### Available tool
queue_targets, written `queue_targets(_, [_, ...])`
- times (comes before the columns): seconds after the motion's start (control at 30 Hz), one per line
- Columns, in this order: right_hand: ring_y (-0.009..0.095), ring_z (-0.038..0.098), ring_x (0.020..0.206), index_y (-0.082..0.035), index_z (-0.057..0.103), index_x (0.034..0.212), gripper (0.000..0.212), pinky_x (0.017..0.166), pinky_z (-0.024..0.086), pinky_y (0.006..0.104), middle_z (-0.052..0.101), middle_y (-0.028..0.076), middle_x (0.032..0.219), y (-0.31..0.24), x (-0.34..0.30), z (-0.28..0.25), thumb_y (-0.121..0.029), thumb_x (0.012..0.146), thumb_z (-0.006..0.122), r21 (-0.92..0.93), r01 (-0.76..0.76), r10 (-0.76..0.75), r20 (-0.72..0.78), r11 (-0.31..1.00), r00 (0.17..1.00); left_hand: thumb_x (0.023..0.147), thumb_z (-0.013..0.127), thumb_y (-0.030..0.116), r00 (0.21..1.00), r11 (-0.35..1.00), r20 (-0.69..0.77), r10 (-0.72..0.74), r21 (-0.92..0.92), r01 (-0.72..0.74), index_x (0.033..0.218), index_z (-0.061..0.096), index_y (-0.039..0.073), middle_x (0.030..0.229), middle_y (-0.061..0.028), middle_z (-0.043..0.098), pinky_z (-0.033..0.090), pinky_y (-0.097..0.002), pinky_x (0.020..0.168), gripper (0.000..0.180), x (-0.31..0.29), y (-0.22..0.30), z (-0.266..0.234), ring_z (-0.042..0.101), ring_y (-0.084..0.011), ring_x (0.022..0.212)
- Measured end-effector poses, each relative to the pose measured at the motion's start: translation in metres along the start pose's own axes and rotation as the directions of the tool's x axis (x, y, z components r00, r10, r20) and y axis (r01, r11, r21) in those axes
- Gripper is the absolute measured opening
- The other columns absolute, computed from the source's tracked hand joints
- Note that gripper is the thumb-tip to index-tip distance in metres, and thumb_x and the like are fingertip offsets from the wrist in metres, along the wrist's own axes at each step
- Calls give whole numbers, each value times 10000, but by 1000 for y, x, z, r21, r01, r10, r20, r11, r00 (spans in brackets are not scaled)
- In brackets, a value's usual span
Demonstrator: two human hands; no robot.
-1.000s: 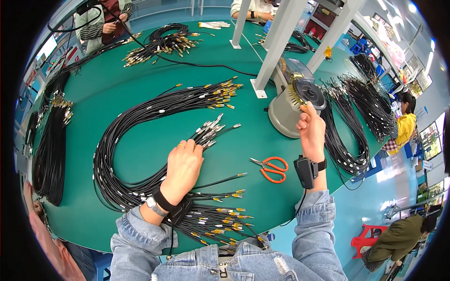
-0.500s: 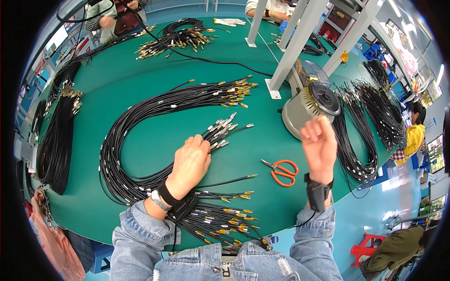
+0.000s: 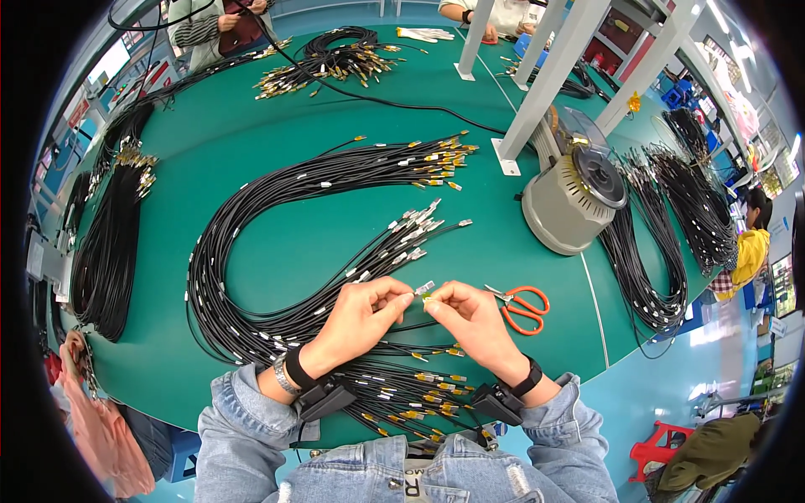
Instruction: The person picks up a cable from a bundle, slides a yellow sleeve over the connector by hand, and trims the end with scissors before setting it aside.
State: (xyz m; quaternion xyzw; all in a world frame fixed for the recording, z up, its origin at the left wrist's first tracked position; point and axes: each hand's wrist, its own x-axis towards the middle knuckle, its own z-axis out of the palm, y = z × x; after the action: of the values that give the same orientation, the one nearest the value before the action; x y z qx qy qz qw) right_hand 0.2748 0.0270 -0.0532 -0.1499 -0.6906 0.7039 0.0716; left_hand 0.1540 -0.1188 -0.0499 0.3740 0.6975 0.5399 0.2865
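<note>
My left hand [image 3: 356, 317] pinches a black cable close to its silver-wrapped end [image 3: 425, 287]. Thumb and forefinger of my right hand [image 3: 480, 329] are closed on a small yellow-green piece [image 3: 426, 298], held against or right beside that end; whether the two touch I cannot tell. Under and around my left hand runs a curved bundle of black cables [image 3: 220, 243]. Silver-white ends [image 3: 412, 225] fan out beyond my hands, and yellow-tagged ends [image 3: 411, 394] lie below my wrists. Scissors with orange-red handles [image 3: 543, 312] rest just right of my right hand.
A round grey machine [image 3: 563, 214] with a black disc on top stands by white metal posts [image 3: 509, 158]. More cable bundles lie at the left [image 3: 109, 251], far side [image 3: 331, 63] and right [image 3: 650, 268] of the green table [image 3: 335, 222]. Other people work around it.
My right hand has come down and left from beside the grey machine to meet my left hand. My left hand has shifted slightly right and nearer, with a cable end now at its fingertips.
</note>
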Motion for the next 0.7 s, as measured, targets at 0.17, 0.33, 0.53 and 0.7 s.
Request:
queue_targets(0.17, [49,527,743,2,591,861,89,686,434,217,591,-8,800,5,1,8,-87,870,591,11,51,-51,-24,999,998,862,589,66,995,996,-42,86,-10,-87,935,620,-34,682,-33,614,423,-199,514,128,-4,2,3,529,-50,586])
queue_targets(0.33, [48,521,777,-4,575,847,77,719,431,214,569,-14,828,3,1,8,-73,879,581,-20,24,-24,-18,1000,1000,852,598,54,992,994,-59,113,15,-113,934,626,-35,683,-35,616,419,-198,504,124,-4,-4,3,524,-49,571])
queue_targets(0.53, [44,518,766,-5,572,834,83,709,428,209,565,-17,816,6,1,5,-74,878,585,-47,13,-14,-31,999,999,839,610,45,980,976,-74,184,131,-173,905,633,-34,676,-41,617,410,-201,479,105,-4,3,5,514,-51,543])
queue_targets(0.7, [45,518,765,-7,571,833,74,709,427,211,563,-18,812,4,1,5,-66,876,581,-37,6,-8,-34,999,999,839,612,50,956,927,-64,285,270,-258,908,633,-27,658,-37,604,382,-205,450,105,-5,4,5,483,-50,515])
